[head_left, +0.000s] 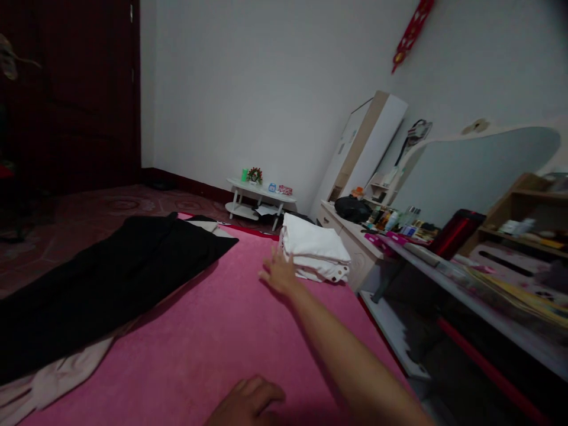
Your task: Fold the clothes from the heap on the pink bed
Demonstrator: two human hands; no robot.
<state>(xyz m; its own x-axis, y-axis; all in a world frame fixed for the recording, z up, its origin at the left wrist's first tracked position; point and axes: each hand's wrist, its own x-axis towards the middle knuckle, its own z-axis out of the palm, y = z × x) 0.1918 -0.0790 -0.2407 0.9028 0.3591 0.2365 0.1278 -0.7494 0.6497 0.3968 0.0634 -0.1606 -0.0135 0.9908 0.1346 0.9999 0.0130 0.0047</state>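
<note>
Right hand: the right hand is out at full arm's reach, palm down and fingers spread wide, gripping nothing, its fingertips at the left side of the white folded stack.
White folded stack: a neat pile of white cloth on the pink cover, right at the cover's far right corner.
Contact: the fingers look to be touching the stack's near-left edge, but the blur keeps me from saying so for sure.
Left hand: the left hand is well back from the stack at the bottom edge of the view, knuckles up and fingers curled in on the pink cover, with nothing showing in it.
Black garment: the black garment is laid out long and flat, well to the left of the stack.
Pale garment: the pale garment peeks out from under the black one, farther left still.
Dresser: the dresser is just right of the stack, with a black bag and small bottles on top.
Mirror: the mirror is up and to the right of the stack, behind the dresser.
Small white table: the small white table is beyond the stack, against the wall.
</note>
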